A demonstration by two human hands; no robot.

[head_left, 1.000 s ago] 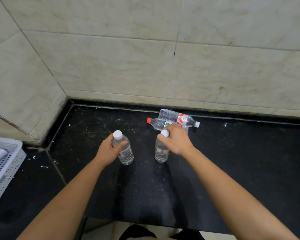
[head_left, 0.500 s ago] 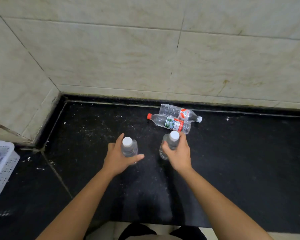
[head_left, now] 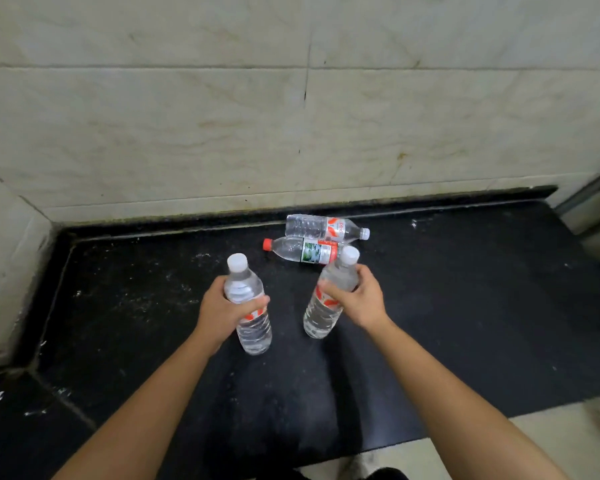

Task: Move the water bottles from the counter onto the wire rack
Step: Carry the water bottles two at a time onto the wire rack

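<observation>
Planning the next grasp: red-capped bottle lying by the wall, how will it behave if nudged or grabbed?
The red-capped bottle lies on its side on the black counter, so a nudge would probably roll it. It looks clear and possibly near empty, likely light with thin walls that dent. The white-capped bottle close behind may block rolling toward the wall.

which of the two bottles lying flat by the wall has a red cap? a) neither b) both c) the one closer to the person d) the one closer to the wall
c: the lying bottle nearer the person has a red cap at its left end, while the bottle nearer the wall has a white cap at its right end.
</observation>
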